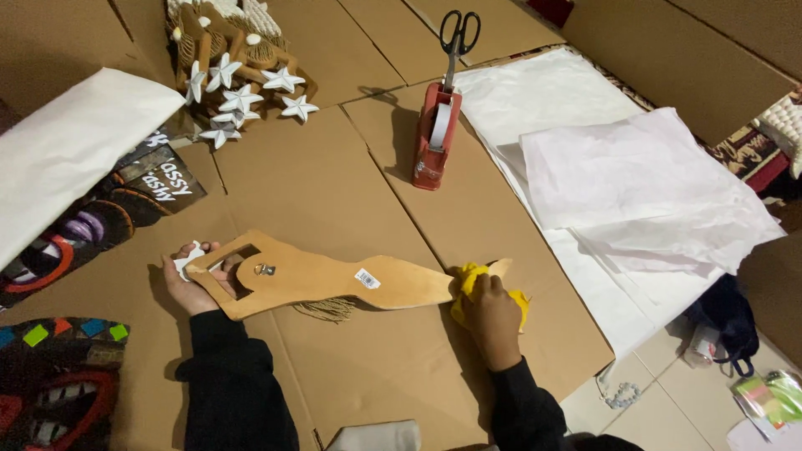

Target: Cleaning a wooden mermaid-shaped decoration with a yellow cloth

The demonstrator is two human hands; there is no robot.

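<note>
My left hand (194, 280) clamps the cut-out end of the long flat tan wooden carving (334, 280) at nine o'clock, pinning it on the brown cardboard sheets (334, 192) so my right hand (493, 321), gripping a crumpled yellow cloth (469, 284), presses its three o'clock tip.

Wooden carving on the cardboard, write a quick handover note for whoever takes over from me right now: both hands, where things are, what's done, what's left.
Left hand: grips the wide, cut-out end of the long wooden carving, which lies back side up on the cardboard.
Right hand: presses a yellow cloth against the carving's narrow tip.
Nearby: red tape dispenser and black scissors ahead, white wrapping paper to the right, star-decorated carvings top left.
Done: cannot tell how much is wiped.
Left: probably the rest of the wiping; the carving is unwrapped.
</note>
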